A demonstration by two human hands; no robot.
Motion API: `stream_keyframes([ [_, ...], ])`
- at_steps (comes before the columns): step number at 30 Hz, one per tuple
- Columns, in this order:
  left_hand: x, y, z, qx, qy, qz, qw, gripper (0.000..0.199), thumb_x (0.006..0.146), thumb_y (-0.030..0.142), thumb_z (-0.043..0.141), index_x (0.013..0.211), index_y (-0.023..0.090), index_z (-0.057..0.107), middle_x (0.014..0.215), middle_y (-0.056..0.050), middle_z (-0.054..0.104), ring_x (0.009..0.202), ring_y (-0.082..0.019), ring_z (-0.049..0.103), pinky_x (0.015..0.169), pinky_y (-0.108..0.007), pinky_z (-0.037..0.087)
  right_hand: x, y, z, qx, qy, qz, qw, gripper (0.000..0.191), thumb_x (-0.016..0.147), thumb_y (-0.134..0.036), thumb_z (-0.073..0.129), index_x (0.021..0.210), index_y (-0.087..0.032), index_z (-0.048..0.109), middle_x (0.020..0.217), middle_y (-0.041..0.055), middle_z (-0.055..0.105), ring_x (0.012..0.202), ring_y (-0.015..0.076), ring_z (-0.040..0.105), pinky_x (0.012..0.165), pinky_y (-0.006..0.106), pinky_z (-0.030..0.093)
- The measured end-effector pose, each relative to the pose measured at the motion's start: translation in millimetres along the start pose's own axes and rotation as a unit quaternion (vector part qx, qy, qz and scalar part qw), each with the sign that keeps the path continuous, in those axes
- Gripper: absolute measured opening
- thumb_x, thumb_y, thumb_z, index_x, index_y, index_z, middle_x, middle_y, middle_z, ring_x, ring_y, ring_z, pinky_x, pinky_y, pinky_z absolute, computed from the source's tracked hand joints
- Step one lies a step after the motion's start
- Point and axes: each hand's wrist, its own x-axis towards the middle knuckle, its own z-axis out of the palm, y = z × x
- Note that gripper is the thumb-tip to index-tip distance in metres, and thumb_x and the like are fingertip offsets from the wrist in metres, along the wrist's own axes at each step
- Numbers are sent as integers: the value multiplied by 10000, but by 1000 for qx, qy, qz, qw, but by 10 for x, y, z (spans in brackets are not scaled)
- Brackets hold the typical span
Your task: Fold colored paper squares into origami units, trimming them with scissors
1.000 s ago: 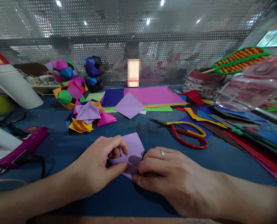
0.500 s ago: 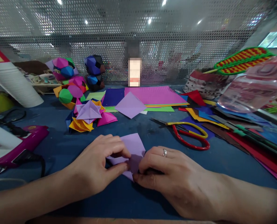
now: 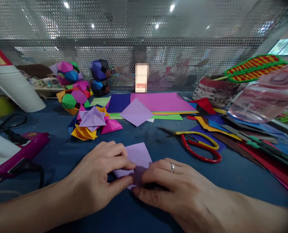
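Observation:
A purple paper lies on the blue table between my hands, partly folded over at its near side. My left hand grips its left part, with thumb and fingertips near the middle of the sheet. Wearing a ring, my right hand pinches the near right edge, and its fingers hide that corner. Beyond them a second purple sheet rests like a diamond on a pink pad. Folded purple, pink and orange paper pieces are stacked to the left.
Scissors with red and yellow handles lie right of centre. Coloured paper strips and a clear bottle are at the right. Paper cups and a magenta device stand left.
My right hand has moved a little leftward over the paper, covering more of its near part. The near fold looks flatter. The whole view has shifted slightly.

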Motion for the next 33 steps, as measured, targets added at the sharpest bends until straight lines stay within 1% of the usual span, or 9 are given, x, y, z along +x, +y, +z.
stream_keyframes([
  [4, -23, 7, -6, 53, 27, 46, 997, 134, 910, 196, 633, 1010, 256, 699, 919, -3, 629, 833, -188, 543, 747, -368, 360, 5, -13, 4, 6, -13, 17, 1000, 356, 956, -248, 580, 1306, -187, 605, 1196, 65, 663, 1059, 200, 569, 922, 337, 468],
  [9, -35, 59, -14, 149, 27, 104, 983, 165, 937, 150, 569, 1037, 186, 694, 971, -52, 655, 867, -226, 560, 768, -401, 437, -8, -18, 40, 22, -9, 15, 1000, 353, 936, -221, 599, 1285, -173, 614, 1194, 66, 663, 1086, 198, 558, 935, 337, 462],
  [15, -30, 102, 11, 193, 47, 120, 973, 245, 966, 129, 462, 1006, 148, 703, 937, -65, 684, 853, -224, 618, 742, -383, 514, 13, -24, 54, 24, 0, 9, 1000, 305, 980, -187, 516, 1263, -145, 624, 1180, 77, 671, 1067, 186, 564, 921, 325, 465],
  [19, -63, 150, 41, 247, 78, 144, 955, 266, 998, 152, 442, 1008, 139, 707, 964, -54, 719, 900, -218, 640, 841, -392, 514, 35, -52, 18, 2, 3, 8, 1000, 315, 1027, -180, 400, 1230, -146, 639, 1157, 76, 687, 1012, 178, 581, 887, 324, 479],
  [22, -119, 190, 74, 278, 114, 169, 939, 333, 1026, 168, 406, 905, 167, 716, 868, -6, 752, 822, -180, 671, 861, -357, 533, 41, -69, -6, -9, 12, 11, 1000, 315, 1039, -197, 379, 1147, -169, 674, 1144, 65, 694, 975, 168, 595, 859, 306, 488],
  [25, -202, 199, 106, 286, 115, 192, 932, 320, 1015, 166, 437, 885, 191, 728, 844, 3, 772, 784, -156, 708, 824, -297, 584, 45, -76, -10, -9, 23, 9, 1000, 273, 1031, -188, 422, 1108, -193, 684, 1146, 46, 691, 994, 156, 596, 863, 293, 491],
  [28, -282, 181, 129, 267, 112, 178, 940, 247, 993, 229, 505, 934, 195, 743, 887, -21, 780, 803, -156, 735, 822, -266, 610, 57, -56, 24, -12, 30, 17, 999, 253, 1027, -182, 445, 1122, -183, 680, 1122, 43, 696, 1004, 151, 596, 874, 292, 493],
  [30, -314, 171, 141, 256, 109, 163, 947, 262, 999, 274, 507, 932, 190, 746, 888, -25, 783, 796, -155, 745, 810, -248, 615, 66, -17, 77, -26, 40, 0, 999, 234, 1026, -177, 460, 1097, -172, 684, 1094, 41, 703, 979, 141, 607, 852, 280, 495],
  [33, -337, 165, 162, 258, 107, 156, 947, 289, 1013, 300, 488, 945, 188, 746, 914, -24, 788, 806, -151, 752, 804, -228, 613, 75, 54, 179, -49, 103, -51, 992, 175, 1016, -197, 518, 1032, -169, 690, 1010, 24, 714, 895, 121, 622, 765, 257, 488],
])
